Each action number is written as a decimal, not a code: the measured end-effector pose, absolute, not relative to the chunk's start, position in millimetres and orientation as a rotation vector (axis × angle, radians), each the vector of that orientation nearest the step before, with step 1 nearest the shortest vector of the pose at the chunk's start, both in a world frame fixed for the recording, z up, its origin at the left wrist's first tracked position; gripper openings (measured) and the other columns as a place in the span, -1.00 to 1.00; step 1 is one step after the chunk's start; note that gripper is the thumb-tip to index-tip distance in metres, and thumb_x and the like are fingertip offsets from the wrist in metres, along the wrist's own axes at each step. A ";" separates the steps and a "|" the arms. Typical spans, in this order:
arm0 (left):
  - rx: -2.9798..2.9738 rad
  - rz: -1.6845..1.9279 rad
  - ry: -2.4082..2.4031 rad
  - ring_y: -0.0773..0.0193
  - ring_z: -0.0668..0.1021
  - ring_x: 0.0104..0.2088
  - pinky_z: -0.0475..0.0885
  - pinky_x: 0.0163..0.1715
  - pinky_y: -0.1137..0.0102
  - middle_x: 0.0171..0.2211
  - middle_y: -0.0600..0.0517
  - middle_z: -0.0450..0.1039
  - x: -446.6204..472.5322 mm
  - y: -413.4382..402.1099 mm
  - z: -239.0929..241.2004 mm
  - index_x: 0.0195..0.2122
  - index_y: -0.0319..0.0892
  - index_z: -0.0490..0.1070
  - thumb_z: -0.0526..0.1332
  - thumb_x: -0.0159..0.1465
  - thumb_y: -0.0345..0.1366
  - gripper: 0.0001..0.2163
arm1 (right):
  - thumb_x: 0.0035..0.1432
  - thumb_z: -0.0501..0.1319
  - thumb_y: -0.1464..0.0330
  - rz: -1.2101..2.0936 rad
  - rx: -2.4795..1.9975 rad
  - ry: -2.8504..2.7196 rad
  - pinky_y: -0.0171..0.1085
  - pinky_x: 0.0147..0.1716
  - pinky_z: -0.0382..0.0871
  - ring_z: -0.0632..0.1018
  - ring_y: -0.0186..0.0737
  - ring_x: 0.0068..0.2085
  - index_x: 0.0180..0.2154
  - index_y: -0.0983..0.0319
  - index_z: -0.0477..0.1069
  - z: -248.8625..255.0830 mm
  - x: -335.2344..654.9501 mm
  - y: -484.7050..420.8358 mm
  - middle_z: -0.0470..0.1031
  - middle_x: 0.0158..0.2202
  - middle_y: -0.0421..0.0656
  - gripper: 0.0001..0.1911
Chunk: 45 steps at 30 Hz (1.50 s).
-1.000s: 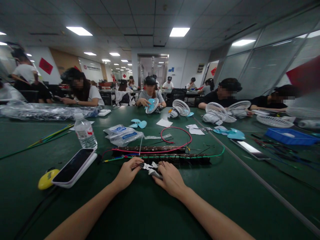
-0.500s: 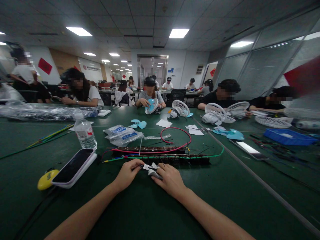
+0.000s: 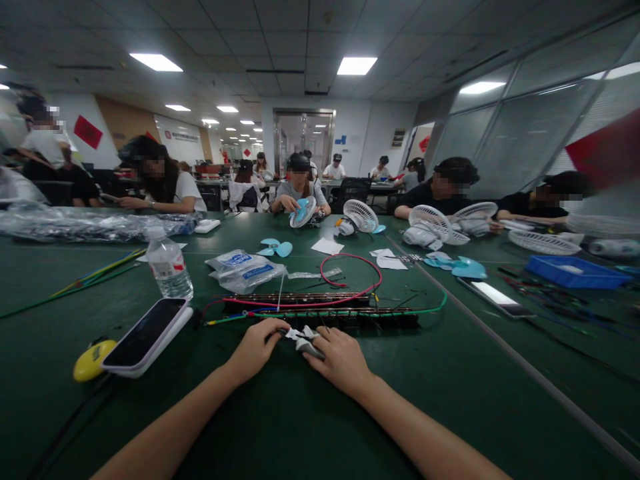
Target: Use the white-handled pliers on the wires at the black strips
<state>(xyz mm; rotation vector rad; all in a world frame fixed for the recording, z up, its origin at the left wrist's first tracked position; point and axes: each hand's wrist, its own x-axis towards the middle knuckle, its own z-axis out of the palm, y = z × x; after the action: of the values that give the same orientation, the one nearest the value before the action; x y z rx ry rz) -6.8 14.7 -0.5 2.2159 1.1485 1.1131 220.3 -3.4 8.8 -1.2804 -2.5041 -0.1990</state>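
Observation:
My right hand is closed around the handles of small pliers, white and grey, above the near side of the green table. Their head points left, toward my other hand. With thumb and index finger, my left hand pinches a small dark piece close to the pliers' head; its kind is too small to make out. Just beyond both hands lie long dark strips with copper-coloured tops. Red, green and blue wires run along them, and a red wire loops up behind.
On the left are a phone, a yellow round object and a water bottle. Plastic bags, blue fan blades and a blue tray lie farther off. Several co-workers sit across the table with white fan parts.

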 end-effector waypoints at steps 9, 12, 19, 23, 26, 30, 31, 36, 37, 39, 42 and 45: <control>2.247 1.155 1.157 0.18 0.54 -0.13 0.45 -0.07 0.25 -0.14 -0.01 0.52 -7.9 15.4 -7.1 -0.12 -0.13 0.44 0.08 0.24 -0.47 -0.75 | 0.17 0.15 0.21 -0.202 -1.248 -2.504 -0.20 -0.19 0.25 0.40 -0.13 -0.13 -0.28 0.21 0.40 12.7 221.2 -3.2 0.39 -0.13 -0.04 -0.79; 2.242 1.171 1.152 0.18 0.54 -0.12 0.45 -0.07 0.26 -0.13 -0.01 0.51 -7.9 15.1 -8.5 -0.11 -0.13 0.43 0.08 0.23 -0.47 -0.75 | 0.15 0.18 0.23 -0.199 -1.236 -2.503 -0.18 -0.17 0.22 0.38 -0.10 -0.11 -0.27 0.22 0.38 14.7 221.2 -3.5 0.37 -0.11 -0.02 -0.81; 2.201 1.183 1.127 0.19 0.54 -0.13 0.46 -0.08 0.24 -0.13 -0.02 0.51 -7.7 16.2 -10.3 -0.09 -0.14 0.43 0.08 0.23 -0.46 -0.74 | 0.14 0.19 0.25 -0.195 -1.223 -2.495 -0.16 -0.15 0.20 0.36 -0.08 -0.09 -0.25 0.22 0.36 15.1 221.1 -4.4 0.36 -0.08 -0.01 -0.81; 2.185 1.166 1.135 0.18 0.54 -0.14 0.45 -0.08 0.24 -0.14 -0.02 0.51 -7.5 16.7 -9.6 -0.11 -0.13 0.43 0.09 0.24 -0.46 -0.76 | 0.14 0.18 0.26 -0.192 -1.233 -2.489 -0.15 -0.14 0.19 0.35 -0.07 -0.08 -0.25 0.22 0.36 15.1 220.9 -5.0 0.36 -0.07 0.00 -0.82; 2.173 1.154 1.144 0.19 0.55 -0.15 0.45 -0.08 0.26 -0.16 0.00 0.52 -7.7 17.7 -9.0 -0.15 -0.13 0.43 0.10 0.24 -0.45 -0.79 | 0.15 0.17 0.26 -0.186 -1.247 -2.487 -0.15 -0.13 0.19 0.34 -0.07 -0.07 -0.25 0.22 0.36 15.9 221.0 -5.5 0.35 -0.07 -0.01 -0.82; 2.154 1.147 1.147 0.20 0.55 -0.17 0.46 -0.11 0.28 -0.19 0.01 0.51 -8.1 19.3 -8.6 -0.17 -0.14 0.42 0.11 0.24 -0.44 -0.82 | 0.15 0.16 0.27 -0.142 -1.244 -2.504 -0.17 -0.15 0.19 0.34 -0.09 -0.08 -0.25 0.22 0.36 17.4 222.3 -5.7 0.34 -0.06 -0.02 -0.83; 2.153 1.150 1.144 0.20 0.55 -0.18 0.46 -0.11 0.28 -0.20 0.01 0.51 -8.1 19.5 -8.5 -0.17 -0.14 0.41 0.11 0.24 -0.44 -0.82 | 0.15 0.16 0.27 -0.133 -1.240 -2.510 -0.18 -0.15 0.19 0.34 -0.10 -0.09 -0.25 0.22 0.37 17.5 222.8 -5.5 0.34 -0.06 -0.02 -0.83; 2.132 1.156 1.151 0.21 0.56 -0.20 0.46 -0.12 0.29 -0.22 0.02 0.51 -7.4 19.3 -7.8 -0.18 -0.14 0.40 0.12 0.24 -0.44 -0.84 | 0.14 0.17 0.29 -0.129 -1.228 -2.530 -0.18 -0.15 0.20 0.34 -0.11 -0.09 -0.25 0.22 0.37 16.5 224.7 -4.2 0.34 -0.06 -0.03 -0.84; 2.127 1.157 1.156 0.21 0.56 -0.20 0.46 -0.12 0.29 -0.22 0.02 0.51 -7.2 19.2 -7.7 -0.18 -0.14 0.40 0.12 0.24 -0.44 -0.84 | 0.13 0.18 0.30 -0.135 -1.228 -2.537 -0.18 -0.15 0.20 0.34 -0.11 -0.09 -0.24 0.22 0.37 16.1 224.9 -4.0 0.34 -0.06 -0.03 -0.84; 2.124 1.159 1.159 0.21 0.57 -0.21 0.47 -0.13 0.30 -0.23 0.03 0.51 -6.8 18.8 -7.7 -0.18 -0.14 0.40 0.13 0.23 -0.44 -0.84 | 0.11 0.19 0.33 -0.151 -1.230 -2.551 -0.18 -0.15 0.20 0.34 -0.11 -0.09 -0.24 0.22 0.37 15.5 225.0 -3.8 0.34 -0.06 -0.04 -0.85; 2.148 1.147 1.158 0.21 0.57 -0.22 0.47 -0.14 0.31 -0.24 0.02 0.51 -6.3 18.1 -7.4 -0.17 -0.15 0.39 0.13 0.22 -0.45 -0.83 | 0.09 0.20 0.32 -0.191 -1.246 -2.563 -0.18 -0.16 0.19 0.33 -0.11 -0.11 -0.25 0.22 0.37 14.8 224.9 -3.9 0.34 -0.07 -0.05 -0.84; 2.203 1.116 1.171 0.20 0.56 -0.21 0.46 -0.14 0.29 -0.22 0.01 0.50 -5.9 17.4 -6.4 -0.16 -0.14 0.38 0.12 0.22 -0.47 -0.81 | 0.09 0.20 0.29 -0.230 -1.278 -2.565 -0.17 -0.18 0.18 0.33 -0.10 -0.13 -0.27 0.22 0.38 13.6 224.6 -3.5 0.35 -0.10 -0.05 -0.83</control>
<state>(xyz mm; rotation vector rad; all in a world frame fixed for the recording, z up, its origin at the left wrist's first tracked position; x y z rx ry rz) -5.9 17.4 -6.4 2.2033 1.1711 1.1163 224.6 -3.5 13.6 -1.2780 -2.5650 -0.2299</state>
